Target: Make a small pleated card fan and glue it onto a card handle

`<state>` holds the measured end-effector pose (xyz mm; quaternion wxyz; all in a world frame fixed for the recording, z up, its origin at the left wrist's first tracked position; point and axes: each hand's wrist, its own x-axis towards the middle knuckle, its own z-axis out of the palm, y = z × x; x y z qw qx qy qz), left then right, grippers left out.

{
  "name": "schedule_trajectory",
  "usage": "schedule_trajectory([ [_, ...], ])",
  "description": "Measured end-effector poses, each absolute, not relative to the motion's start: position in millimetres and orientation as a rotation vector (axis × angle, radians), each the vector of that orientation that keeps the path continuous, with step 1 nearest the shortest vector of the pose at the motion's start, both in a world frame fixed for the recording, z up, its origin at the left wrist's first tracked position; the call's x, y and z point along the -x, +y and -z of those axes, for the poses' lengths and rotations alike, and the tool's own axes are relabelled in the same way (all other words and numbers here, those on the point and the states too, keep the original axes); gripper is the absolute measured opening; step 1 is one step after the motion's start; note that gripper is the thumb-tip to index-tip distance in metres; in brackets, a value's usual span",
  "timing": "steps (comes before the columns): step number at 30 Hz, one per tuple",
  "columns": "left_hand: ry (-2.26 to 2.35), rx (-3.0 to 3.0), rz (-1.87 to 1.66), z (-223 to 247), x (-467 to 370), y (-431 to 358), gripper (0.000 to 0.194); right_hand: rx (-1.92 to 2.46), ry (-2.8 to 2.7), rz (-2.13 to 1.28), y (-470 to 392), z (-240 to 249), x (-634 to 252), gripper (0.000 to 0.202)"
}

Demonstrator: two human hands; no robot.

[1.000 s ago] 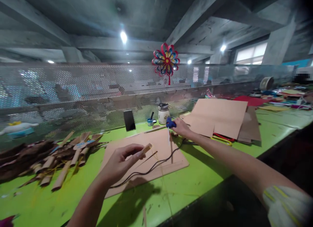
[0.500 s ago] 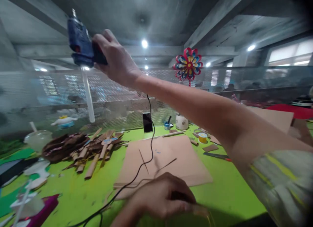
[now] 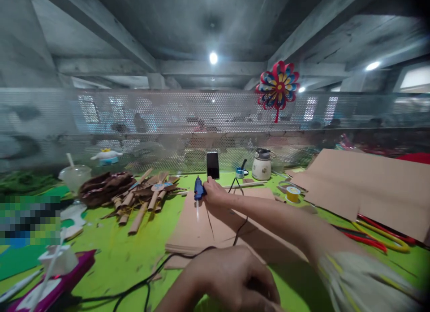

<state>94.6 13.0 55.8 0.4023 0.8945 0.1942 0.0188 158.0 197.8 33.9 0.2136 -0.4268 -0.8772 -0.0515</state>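
My right hand (image 3: 215,192), arm stretched forward, grips a blue hot glue gun (image 3: 199,190) by its handle. The gun points away, and a clear glue stick (image 3: 198,210) sticks out of its back end. Both are over the far left part of a stack of brown cardboard sheets (image 3: 188,233). A black cord (image 3: 174,257) runs across the near side of the stack. At the bottom edge my left hand (image 3: 237,276) is closed with curled fingers; its fingertips are cut off, and what they hold cannot be made out.
Cardboard tubes and pieces (image 3: 139,218) lie left on the green table (image 3: 124,262). A phone (image 3: 212,165), paint jar (image 3: 239,172), white bottle (image 3: 261,165) and yellow spool (image 3: 293,194) stand behind. At right, a big cardboard sheet (image 3: 339,177) lies near red-handled tools (image 3: 369,241).
My right hand has brought the glue gun down from high at the upper left to the cardboard stack. My left hand stays low, and the view has turned slightly left.
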Motion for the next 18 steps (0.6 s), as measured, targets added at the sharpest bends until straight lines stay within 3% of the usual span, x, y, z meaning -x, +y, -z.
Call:
schedule_trajectory([
  [9, 0.584, -2.309, 0.077, -62, -100, 16, 0.029, 1.256, -2.570, 0.005, 186, -35, -162, 0.036],
  [15, 0.535, -2.289, -0.077, -67, -94, 25, 0.031, 1.190, -2.309, -0.109, 167, -87, -219, 0.031],
  [18, 0.587, -2.284, -0.121, -74, -88, 32, 0.039, 1.151, -2.118, -0.170, 118, -112, -274, 0.016],
])
